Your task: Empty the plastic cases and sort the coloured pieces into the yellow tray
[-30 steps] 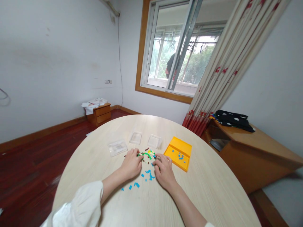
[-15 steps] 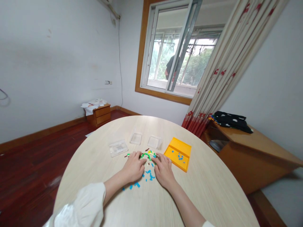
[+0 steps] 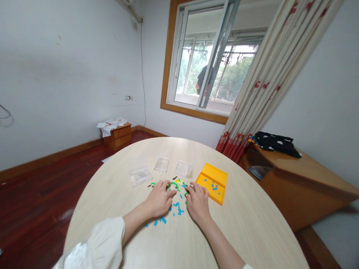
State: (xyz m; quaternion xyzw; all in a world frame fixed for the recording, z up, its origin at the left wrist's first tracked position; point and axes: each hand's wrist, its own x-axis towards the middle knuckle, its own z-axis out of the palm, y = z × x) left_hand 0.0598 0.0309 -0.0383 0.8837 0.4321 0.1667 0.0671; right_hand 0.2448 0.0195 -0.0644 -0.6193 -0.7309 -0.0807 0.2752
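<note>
My left hand (image 3: 159,198) rests palm down on the left of a loose pile of small toy bricks, thumb stretched out over them and fingers apart. On the pile's right side, my right hand (image 3: 197,201) lies with bent, spread fingers touching its edge. Between the hands are green bricks (image 3: 175,184), yellow bricks (image 3: 179,181) and a dark brown brick (image 3: 175,177). Several blue bricks (image 3: 178,209) are scattered nearer to me, and other blue bricks (image 3: 160,220) lie below my left wrist. Pieces under my fingers are hidden.
A yellow hinged case (image 3: 215,171) lies open at right with several blue bricks inside. Clear plastic boxes stand behind the pile: a left box (image 3: 140,176), a middle box (image 3: 161,164) and a right box (image 3: 183,169). All rest on a round wooden table (image 3: 241,231).
My right hand has shifted right, away from the left hand, and green pieces now show beside its thumb. My left hand has barely moved, its thumb reaching slightly further right.
</note>
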